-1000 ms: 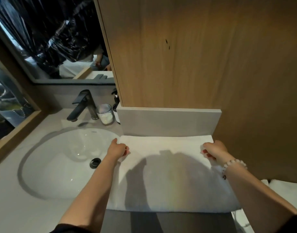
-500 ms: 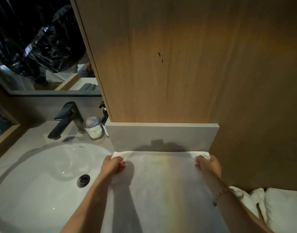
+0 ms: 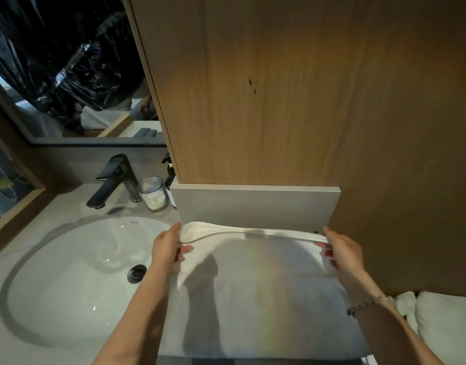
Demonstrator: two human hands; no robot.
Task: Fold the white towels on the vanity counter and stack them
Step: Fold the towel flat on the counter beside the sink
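The flat white cloth towel lies on the pale grey vanity counter; its far edge, flat before, now rises, pinched at the corners by left hand and right hand; a fold likely begins.

Two grips, the left grip and the right grip, hold one flat white terry towel. Right of the right grip lie at least two more white towel bundles. Left of the left grip are one oval white ceramic basin, one black metal tap, one clear glass jar and one dark pump bottle.
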